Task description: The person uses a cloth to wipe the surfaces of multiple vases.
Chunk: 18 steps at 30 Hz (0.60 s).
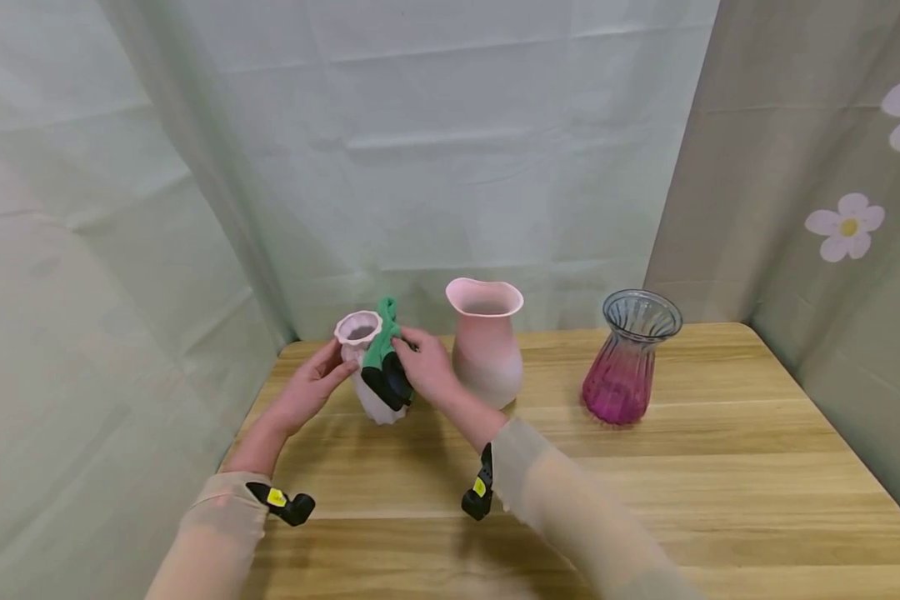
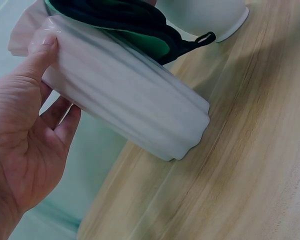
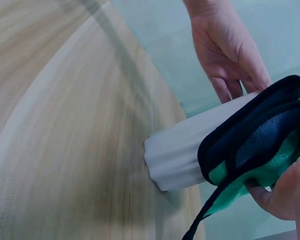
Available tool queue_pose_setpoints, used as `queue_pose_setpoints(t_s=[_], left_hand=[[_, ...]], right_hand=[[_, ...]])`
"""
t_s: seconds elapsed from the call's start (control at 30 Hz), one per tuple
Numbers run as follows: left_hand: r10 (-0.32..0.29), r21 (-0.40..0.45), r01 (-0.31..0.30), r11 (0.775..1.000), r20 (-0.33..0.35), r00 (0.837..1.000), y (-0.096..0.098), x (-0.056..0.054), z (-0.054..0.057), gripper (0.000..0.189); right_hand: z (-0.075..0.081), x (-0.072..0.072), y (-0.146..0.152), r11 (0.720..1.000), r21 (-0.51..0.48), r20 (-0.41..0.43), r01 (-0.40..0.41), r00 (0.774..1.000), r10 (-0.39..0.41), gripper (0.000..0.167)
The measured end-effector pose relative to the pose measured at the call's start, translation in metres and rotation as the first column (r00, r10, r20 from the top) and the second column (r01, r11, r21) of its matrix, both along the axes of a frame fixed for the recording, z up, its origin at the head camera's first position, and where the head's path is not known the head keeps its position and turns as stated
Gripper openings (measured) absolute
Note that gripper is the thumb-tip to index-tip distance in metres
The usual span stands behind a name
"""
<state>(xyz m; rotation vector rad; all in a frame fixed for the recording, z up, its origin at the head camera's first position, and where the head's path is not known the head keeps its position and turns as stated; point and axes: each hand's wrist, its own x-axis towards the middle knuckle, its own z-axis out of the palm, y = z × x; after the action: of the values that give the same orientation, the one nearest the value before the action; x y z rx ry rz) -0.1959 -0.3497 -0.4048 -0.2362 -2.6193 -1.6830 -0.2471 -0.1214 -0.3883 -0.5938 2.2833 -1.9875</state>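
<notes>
A pale pink ribbed vase (image 1: pixel 367 402) with a scalloped rim stands at the left of the table. My left hand (image 1: pixel 307 390) holds its upper side, the thumb (image 2: pixel 44 47) on the near face and the fingers behind. In my right hand (image 1: pixel 431 368) is a green cloth (image 1: pixel 379 348) with black edging, pinched and laid against the vase's right side. The right wrist view shows the cloth (image 3: pixel 270 150) folded, its black loop hanging down. It covers part of the vase (image 3: pixel 176 152). Some right fingers are hidden behind the cloth.
Just right of my right hand stands a larger pink-and-white vase (image 1: pixel 487 354) with a wavy rim. Farther right is a ribbed glass vase (image 1: pixel 621 379), grey above and magenta below. A pale curtain (image 1: pixel 450 167) hangs behind the wooden table (image 1: pixel 720 467).
</notes>
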Motion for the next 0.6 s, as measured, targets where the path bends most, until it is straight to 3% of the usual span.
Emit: queue_pose_setpoints(t_s=[0.17, 0.47, 0.6], left_hand=[[0.003, -0.002, -0.003, 1.0, 0.006, 1.0, 0.0, 0.001, 0.0, 0.067], [0.0, -0.002, 0.0, 1.0, 0.007, 1.0, -0.001, 0.001, -0.002, 0.069], [0.005, 0.007, -0.005, 1.0, 0.004, 1.0, -0.001, 0.0, -0.002, 0.069]], right_hand=[[-0.014, -0.002, 0.0, 1.0, -0.001, -0.003, 0.017, 1.0, -0.017, 0.031], [-0.067, -0.002, -0.002, 0.996, 0.084, 0.063, 0.004, 0.998, -0.01, 0.019], [-0.078, -0.002, -0.002, 0.998, 0.06, 0.057, -0.003, 0.998, -0.001, 0.021]])
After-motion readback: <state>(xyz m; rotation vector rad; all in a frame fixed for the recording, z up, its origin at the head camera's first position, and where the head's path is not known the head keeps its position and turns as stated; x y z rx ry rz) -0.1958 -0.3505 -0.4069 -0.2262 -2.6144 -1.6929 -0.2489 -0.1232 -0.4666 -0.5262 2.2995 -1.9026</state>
